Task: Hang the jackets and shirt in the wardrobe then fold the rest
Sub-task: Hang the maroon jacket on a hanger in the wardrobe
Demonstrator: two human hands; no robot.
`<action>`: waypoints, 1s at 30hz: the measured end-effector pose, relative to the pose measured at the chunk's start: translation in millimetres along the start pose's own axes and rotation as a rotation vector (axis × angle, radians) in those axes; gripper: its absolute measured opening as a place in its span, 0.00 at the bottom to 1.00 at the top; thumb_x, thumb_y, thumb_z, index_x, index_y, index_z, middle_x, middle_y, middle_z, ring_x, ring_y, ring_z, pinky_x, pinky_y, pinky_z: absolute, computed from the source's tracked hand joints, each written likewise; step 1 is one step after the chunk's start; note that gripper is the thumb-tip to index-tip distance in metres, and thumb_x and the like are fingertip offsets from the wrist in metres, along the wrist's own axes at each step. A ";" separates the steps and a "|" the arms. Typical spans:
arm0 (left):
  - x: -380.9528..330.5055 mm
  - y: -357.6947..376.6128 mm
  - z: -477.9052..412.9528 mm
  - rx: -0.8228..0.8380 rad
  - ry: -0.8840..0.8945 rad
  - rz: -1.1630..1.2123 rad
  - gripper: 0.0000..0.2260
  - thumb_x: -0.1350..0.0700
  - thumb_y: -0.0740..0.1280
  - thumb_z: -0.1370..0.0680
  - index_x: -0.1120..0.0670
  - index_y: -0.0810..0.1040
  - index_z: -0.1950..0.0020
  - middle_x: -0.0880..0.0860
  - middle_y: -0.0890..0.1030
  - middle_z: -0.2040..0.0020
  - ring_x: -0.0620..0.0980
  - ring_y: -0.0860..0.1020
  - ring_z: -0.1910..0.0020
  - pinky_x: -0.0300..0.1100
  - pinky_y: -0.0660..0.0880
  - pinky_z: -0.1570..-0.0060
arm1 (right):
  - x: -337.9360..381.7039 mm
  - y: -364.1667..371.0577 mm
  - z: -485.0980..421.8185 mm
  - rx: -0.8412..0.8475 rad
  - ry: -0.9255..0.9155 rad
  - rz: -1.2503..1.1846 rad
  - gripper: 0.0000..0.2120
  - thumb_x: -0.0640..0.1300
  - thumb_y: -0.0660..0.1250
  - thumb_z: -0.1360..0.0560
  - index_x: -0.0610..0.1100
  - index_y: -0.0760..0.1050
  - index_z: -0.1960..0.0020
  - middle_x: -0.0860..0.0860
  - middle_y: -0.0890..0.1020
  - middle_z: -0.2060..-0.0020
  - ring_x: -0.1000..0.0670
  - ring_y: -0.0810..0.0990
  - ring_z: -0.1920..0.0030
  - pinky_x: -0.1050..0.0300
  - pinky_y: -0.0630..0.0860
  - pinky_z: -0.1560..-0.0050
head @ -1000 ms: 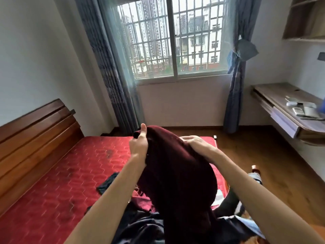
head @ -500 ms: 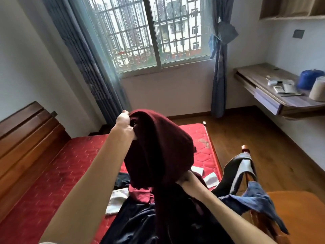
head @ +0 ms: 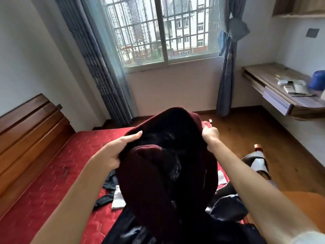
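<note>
now gripping with the right hand [head: 210,133] up at the maroon garment [head: 168,155], no longer low beneath it; left hand [head: 119,150] clutching its near edge, spreading it above the bed [head: 52,173]. risking dragging trailing fabric into the clothes pile [head: 193,226].

Matt maroon knit garment [head: 158,173], quilted mattress [head: 58,173]

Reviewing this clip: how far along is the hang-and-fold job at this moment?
Nothing looks finished: no folded stack or hung garment is in view. In hand: the left hand and right hand grip the maroon garment above the bed. Left: loose dark clothes still piled below, more draped on the chair; the wardrobe is out of view.
</note>
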State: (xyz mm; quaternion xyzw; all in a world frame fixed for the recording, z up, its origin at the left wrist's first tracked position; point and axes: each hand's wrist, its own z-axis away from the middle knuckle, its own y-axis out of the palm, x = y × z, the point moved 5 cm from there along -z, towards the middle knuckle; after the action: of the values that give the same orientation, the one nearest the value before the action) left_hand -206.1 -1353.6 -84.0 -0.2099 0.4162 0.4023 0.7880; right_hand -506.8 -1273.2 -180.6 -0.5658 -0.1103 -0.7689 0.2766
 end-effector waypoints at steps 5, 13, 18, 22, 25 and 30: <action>-21.4 -9.4 4.7 -0.070 0.128 0.145 0.16 0.49 0.69 0.23 0.58 0.82 0.41 0.58 0.84 0.48 0.54 0.83 0.56 0.48 0.81 0.52 | -65.9 23.3 43.0 0.404 -0.115 0.068 0.45 0.73 0.47 0.23 0.36 0.62 0.25 0.34 0.72 0.31 0.35 0.72 0.31 0.46 0.71 0.32; -45.6 -28.8 63.3 -0.242 0.351 0.251 0.13 0.52 0.63 0.17 0.57 0.78 0.57 0.53 0.81 0.72 0.47 0.81 0.74 0.38 0.80 0.71 | -158.5 47.8 108.9 0.665 -0.493 0.408 0.67 0.60 0.81 0.39 0.58 0.33 0.21 0.54 0.56 0.25 0.56 0.56 0.24 0.61 0.56 0.27; -49.4 -58.2 132.6 -0.402 0.478 0.323 0.11 0.53 0.65 0.18 0.55 0.77 0.58 0.50 0.80 0.72 0.44 0.80 0.73 0.36 0.78 0.70 | -140.4 70.7 154.9 0.558 -0.673 0.537 0.37 0.43 0.70 0.29 0.52 0.60 0.24 0.49 0.68 0.39 0.48 0.75 0.41 0.72 0.67 0.45; -33.1 -91.6 216.9 -0.554 0.474 0.236 0.10 0.53 0.65 0.18 0.57 0.80 0.53 0.53 0.83 0.60 0.47 0.83 0.62 0.41 0.83 0.54 | -100.6 83.3 175.0 0.514 -0.766 0.561 0.17 0.43 0.64 0.23 0.43 0.73 0.34 0.46 0.74 0.46 0.42 0.78 0.46 0.55 0.72 0.47; -9.7 -121.1 292.7 -0.802 0.449 0.130 0.12 0.54 0.68 0.19 0.61 0.80 0.42 0.58 0.83 0.49 0.54 0.82 0.53 0.47 0.82 0.48 | -69.0 90.5 197.4 0.550 -0.931 0.665 0.13 0.46 0.61 0.21 0.41 0.75 0.41 0.44 0.78 0.48 0.40 0.79 0.47 0.48 0.75 0.48; 37.0 -157.7 420.2 -1.227 0.533 0.041 0.04 0.63 0.68 0.21 0.59 0.79 0.56 0.55 0.81 0.61 0.47 0.81 0.68 0.37 0.78 0.66 | -4.5 97.3 261.2 0.636 -1.386 0.742 0.15 0.53 0.65 0.23 0.43 0.79 0.45 0.46 0.79 0.53 0.38 0.83 0.54 0.48 0.77 0.58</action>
State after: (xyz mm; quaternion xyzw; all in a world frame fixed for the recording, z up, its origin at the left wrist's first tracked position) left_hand 138.3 -1149.6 122.4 -0.7043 0.2964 0.5152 0.3883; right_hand -241.1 -1225.9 -111.1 -0.8040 -0.2731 -0.0399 0.5268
